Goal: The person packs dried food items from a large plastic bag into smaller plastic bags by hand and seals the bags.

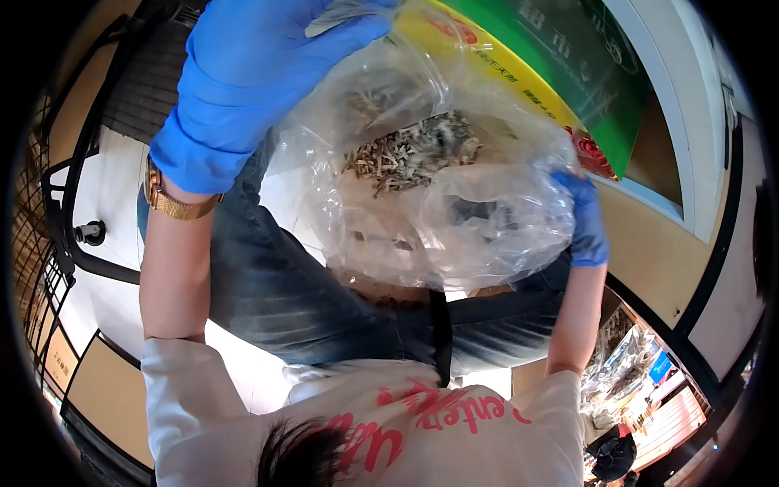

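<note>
A large clear plastic bag [503, 211] hangs over my lap, crumpled and shiny. Dried grey-brown strips [414, 154] lie inside it, their exact kind unclear. My left hand [260, 69], in a blue glove, pinches the bag's upper edge near the top of the view. On the far side, my right hand [586, 215], gloved in blue too and slightly blurred, is closed on the bag's right edge; its fingertips are partly hidden behind the plastic. A green and yellow printed package [560, 65] is just beyond the bag.
A white-rimmed opening [686, 122] in a tan panel is at the upper right. To the left stand a black-framed cart [69, 219] and wire mesh [36, 284]. Clear bags [621, 365] and a black item [613, 453] sit at the lower right. My jeans [276, 284] are below the bag.
</note>
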The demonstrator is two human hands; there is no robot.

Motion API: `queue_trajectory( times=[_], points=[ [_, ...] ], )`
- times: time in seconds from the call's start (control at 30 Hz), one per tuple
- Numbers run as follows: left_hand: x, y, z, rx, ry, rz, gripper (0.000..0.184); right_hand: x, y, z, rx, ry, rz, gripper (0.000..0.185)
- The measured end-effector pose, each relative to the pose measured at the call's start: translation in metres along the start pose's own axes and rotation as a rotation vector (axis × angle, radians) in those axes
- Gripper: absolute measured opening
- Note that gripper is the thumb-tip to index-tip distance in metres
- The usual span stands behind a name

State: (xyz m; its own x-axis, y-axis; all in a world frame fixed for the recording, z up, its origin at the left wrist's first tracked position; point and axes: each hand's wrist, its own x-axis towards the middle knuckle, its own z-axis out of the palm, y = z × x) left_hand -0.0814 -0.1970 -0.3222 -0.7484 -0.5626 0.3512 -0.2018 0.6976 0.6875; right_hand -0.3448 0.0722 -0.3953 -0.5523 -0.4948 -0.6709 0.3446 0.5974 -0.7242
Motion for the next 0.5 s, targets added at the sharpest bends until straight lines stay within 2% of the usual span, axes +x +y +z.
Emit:
queue_trajectory(
  times=[0.13, 0.2, 0.27, 0.3, 0.37, 0.43, 0.5],
  points=[
    [-0.002, -0.018, 0.002, 0.079, 0.042, 0.037, 0.020, 0.022, 0.009, -0.073, -0.029, 0.060, 0.010, 0.036],
    [-0.002, -0.018, 0.003, 0.002, 0.071, 0.031, 0.019, 0.030, 0.019, -0.084, -0.064, 0.095, 0.022, 0.038],
    [-0.003, -0.017, 0.002, 0.064, 0.080, 0.044, 0.018, 0.028, 0.025, -0.088, -0.888, 0.483, -0.180, 0.042],
    [-0.003, -0.017, 0.001, 0.110, 0.079, 0.050, 0.018, 0.024, 0.023, -0.078, -0.892, 0.477, -0.181, 0.042],
    [-0.003, -0.020, 0.001, 0.147, 0.088, 0.097, 0.018, 0.016, 0.022, -0.035, -1.341, 0.548, -0.996, 0.041],
    [-0.004, -0.021, 0.002, 0.142, 0.096, 0.132, 0.018, 0.026, 0.044, -0.004, -1.123, 0.263, -0.996, 0.042],
    [-0.004, -0.021, 0.004, 0.185, 0.035, 0.101, 0.019, 0.026, 0.072, 0.037, -1.093, -0.095, -0.703, 0.038]
  ],
)
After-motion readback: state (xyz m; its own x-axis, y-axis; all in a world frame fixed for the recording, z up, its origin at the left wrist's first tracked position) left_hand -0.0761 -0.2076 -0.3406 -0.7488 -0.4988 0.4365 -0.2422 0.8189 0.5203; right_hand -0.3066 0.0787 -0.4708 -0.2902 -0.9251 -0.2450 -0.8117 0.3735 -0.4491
